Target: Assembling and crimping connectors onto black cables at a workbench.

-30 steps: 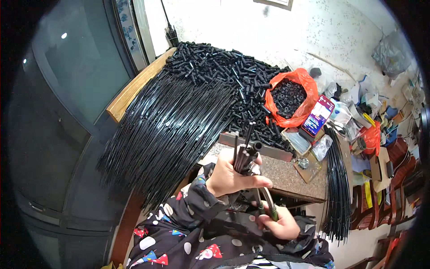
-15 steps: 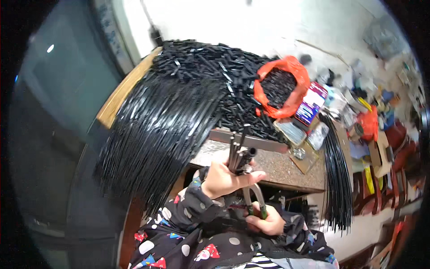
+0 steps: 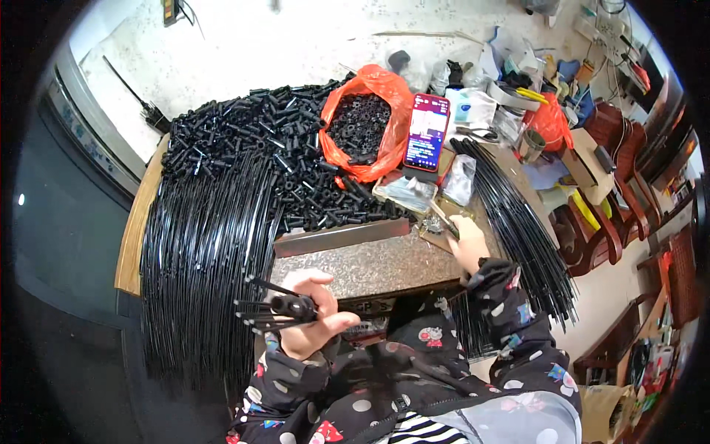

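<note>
Left hand [image 3: 314,322] curled tight round short black plastic tube w/ thin black rods stuck in it [image 3: 277,311], fingers pressed closed on tube, rod ends fanning out to left. Held low, just in front of near edge of speckled stone slab worktop [image 3: 377,265], above lap in dark spotted jacket sleeves [image 3: 414,370].

Right hand [image 3: 464,240] out on right end of slab, fingertips down in small pile of shiny metal bits [image 3: 431,224] on flat tray; pinching or just touching, can't tell.

Big sheaf of long thin black rods [image 3: 200,259] draped over left side of wooden table [image 3: 133,229], hanging past near edge. Behind it, heap of short black plastic tubes [image 3: 259,148], running right up to grey metal bar [image 3: 340,237] at slab's far edge. Orange plastic bag of small black parts [image 3: 364,126] right of heap, touching it. Smartphone w/ lit screen, red case [image 3: 427,133] propped just beside bag. Clear plastic packets [image 3: 405,192] below phone. Second bundle of black rods [image 3: 518,222] slanting down right side, near right hand. Clutter of bags, tape, tools at far right, too small to sort.
</note>
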{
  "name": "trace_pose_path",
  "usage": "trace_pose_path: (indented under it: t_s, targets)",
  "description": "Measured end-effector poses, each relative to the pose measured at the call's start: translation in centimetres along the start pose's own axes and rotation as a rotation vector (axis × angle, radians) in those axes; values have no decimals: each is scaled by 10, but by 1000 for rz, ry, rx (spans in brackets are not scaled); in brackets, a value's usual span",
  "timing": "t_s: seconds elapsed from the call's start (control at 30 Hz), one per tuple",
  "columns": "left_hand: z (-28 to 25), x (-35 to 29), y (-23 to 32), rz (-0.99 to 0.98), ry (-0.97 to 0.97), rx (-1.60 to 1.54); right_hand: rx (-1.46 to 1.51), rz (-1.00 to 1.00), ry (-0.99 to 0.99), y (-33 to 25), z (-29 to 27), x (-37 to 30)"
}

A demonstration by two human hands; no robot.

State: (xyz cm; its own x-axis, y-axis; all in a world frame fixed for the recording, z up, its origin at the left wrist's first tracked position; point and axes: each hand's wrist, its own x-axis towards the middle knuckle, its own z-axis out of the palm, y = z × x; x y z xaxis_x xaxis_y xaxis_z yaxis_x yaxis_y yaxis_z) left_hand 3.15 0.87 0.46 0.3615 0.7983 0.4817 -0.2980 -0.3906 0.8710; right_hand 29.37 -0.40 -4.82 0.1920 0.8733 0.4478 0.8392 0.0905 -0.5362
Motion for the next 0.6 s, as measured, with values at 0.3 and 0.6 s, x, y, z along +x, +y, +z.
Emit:
trace_pose_path:
  t_s: [0.3,0.6]
  targets:
    - [1,0,-6,-138,-19,-165,-135,-209,-231,22,7,7]
    - [12,0,-17,-190,-26,-169,5,-96,-151,36,8,12]
